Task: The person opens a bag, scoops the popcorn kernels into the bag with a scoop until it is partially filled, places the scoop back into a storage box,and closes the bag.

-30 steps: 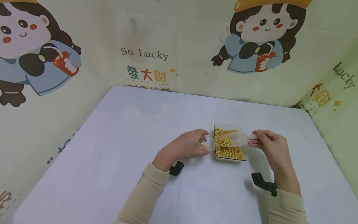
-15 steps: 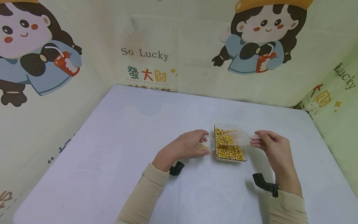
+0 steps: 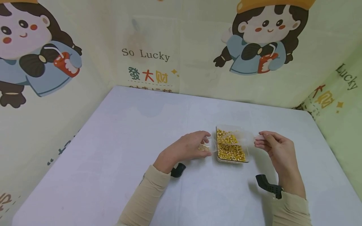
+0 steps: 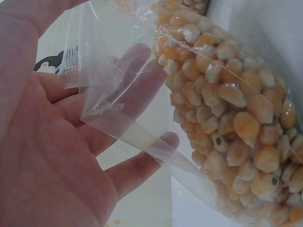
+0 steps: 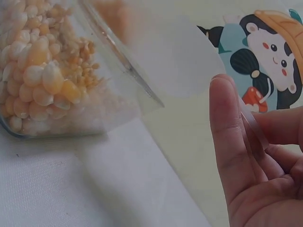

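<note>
My left hand (image 3: 189,146) is at the left side of a clear container (image 3: 232,162) of yellow corn kernels (image 3: 231,153). It holds a clear plastic bag (image 4: 109,90), its fingers spread behind the film in the left wrist view. Many kernels fill the bag's lower part (image 4: 236,113) there. From the right, my right hand (image 3: 278,150) pinches the slim handle of a translucent scoop (image 3: 245,138) between thumb and fingers. The scoop hangs over the container with kernels (image 3: 230,138) showing in or through its front part; which, I cannot tell.
A white-covered table (image 3: 135,150) spreads around the container. Behind it and on both sides hang pale cloths (image 3: 198,56) printed with cartoon figures and lettering. Black wrist mounts (image 3: 267,185) stick out near both forearms.
My right hand has drawn slightly to the right with the scoop, whose near edge now sits higher over the kernels. The left hand and the container stay put.
</note>
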Available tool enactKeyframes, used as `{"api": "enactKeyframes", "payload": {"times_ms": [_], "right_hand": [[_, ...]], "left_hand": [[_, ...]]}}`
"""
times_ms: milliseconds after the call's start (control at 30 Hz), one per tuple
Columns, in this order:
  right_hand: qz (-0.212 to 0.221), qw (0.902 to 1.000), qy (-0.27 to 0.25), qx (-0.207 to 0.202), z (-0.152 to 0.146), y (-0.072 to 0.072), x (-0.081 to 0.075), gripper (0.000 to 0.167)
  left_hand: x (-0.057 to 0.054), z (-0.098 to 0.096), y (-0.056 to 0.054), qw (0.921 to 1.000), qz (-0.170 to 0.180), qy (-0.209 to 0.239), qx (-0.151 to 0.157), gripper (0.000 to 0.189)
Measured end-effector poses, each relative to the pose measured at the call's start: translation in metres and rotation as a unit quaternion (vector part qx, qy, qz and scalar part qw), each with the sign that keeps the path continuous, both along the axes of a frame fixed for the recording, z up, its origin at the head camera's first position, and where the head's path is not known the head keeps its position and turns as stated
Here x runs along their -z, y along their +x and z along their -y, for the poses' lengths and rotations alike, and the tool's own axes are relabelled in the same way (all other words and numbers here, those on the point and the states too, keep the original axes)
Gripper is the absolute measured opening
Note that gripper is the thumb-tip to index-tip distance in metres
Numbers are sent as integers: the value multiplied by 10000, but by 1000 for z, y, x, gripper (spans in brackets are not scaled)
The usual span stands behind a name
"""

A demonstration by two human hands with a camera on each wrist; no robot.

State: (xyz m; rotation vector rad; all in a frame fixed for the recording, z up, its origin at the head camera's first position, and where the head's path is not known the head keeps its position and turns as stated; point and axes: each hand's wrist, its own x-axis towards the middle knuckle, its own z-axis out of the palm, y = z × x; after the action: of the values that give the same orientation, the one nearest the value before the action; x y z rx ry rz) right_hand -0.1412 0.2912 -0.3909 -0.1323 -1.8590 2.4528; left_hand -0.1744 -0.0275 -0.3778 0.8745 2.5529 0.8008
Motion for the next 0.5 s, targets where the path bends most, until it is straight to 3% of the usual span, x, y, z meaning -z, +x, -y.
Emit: {"api": "enactKeyframes", "payload": {"times_ms": [500], "right_hand": [[-216, 9995, -212, -36, -1, 1, -7, 16]], "left_hand": [[1, 0, -1, 10000, -42, 1, 23, 66]]}}
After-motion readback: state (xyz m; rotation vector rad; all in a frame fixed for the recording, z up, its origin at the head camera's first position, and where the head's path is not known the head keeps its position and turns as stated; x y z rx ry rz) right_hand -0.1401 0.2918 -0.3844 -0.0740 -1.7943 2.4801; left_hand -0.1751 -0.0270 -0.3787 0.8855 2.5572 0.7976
